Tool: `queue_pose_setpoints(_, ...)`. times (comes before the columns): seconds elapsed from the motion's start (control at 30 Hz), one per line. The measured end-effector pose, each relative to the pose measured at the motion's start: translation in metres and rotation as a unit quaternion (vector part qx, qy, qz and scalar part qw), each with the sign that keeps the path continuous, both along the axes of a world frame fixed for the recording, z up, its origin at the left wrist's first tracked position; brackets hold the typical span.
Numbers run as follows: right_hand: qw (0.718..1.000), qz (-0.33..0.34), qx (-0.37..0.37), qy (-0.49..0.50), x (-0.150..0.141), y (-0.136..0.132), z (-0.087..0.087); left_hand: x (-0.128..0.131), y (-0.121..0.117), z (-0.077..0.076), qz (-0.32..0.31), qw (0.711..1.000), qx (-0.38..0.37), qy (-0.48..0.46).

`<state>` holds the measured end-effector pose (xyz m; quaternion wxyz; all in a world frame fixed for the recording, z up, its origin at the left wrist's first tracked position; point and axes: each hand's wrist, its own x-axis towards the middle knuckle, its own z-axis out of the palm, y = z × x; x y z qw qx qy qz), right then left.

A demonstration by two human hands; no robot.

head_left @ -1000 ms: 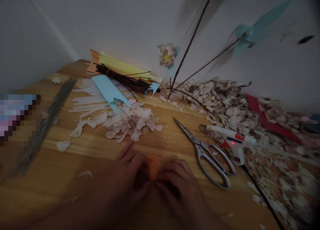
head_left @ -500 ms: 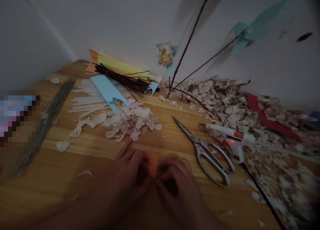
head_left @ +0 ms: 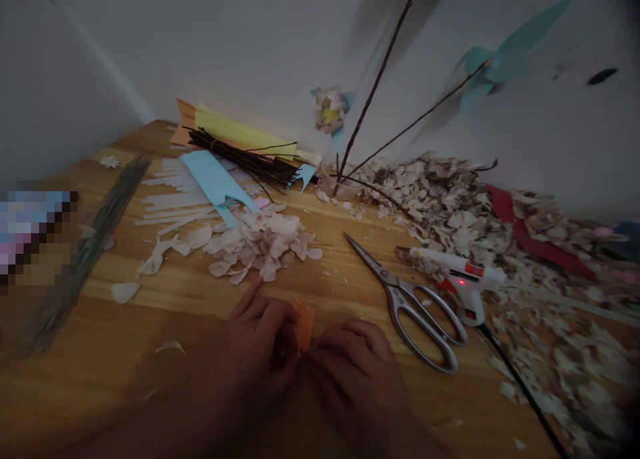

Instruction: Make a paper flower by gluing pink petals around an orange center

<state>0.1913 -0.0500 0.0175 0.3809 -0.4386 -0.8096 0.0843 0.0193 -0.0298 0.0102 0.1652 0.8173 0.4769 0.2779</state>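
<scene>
A small piece of orange paper (head_left: 305,322) stands between my two hands at the near edge of the wooden table (head_left: 150,326). My left hand (head_left: 250,356) pinches it from the left, with the index finger stretched toward a pile of pale petals (head_left: 260,242). Fingers curled, my right hand (head_left: 363,372) grips the paper's lower part from the right. The paper's bottom is hidden behind my fingers.
Steel scissors (head_left: 410,302) lie shut just right of my hands. A glue gun (head_left: 463,279) with a red light and a black cord lies beyond them. Paper scraps (head_left: 450,206), a bundle of dark sticks (head_left: 245,156), blue and yellow paper and thin branches fill the back.
The orange paper has sunk lower between my fingers, and my right hand has curled over and shifted slightly right. The view drifted a little.
</scene>
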Motion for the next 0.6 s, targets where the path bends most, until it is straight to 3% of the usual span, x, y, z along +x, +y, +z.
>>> queue_pose_setpoints(0.4,0.999,0.008,0.035,-0.035,0.000,-0.002,-0.006,0.001,-0.003,0.011,0.010,0.999,-0.039,-0.007)
queue_pose_setpoints(0.53,0.998,0.007,0.025,-0.054,-0.001,-0.002,-0.004,-0.001,-0.003,0.017,0.012,0.999,0.032,-0.001)
queue_pose_setpoints(0.6,0.997,0.015,0.019,-0.068,-0.002,-0.001,-0.001,-0.004,-0.003,0.018,-0.029,0.996,0.088,0.006)
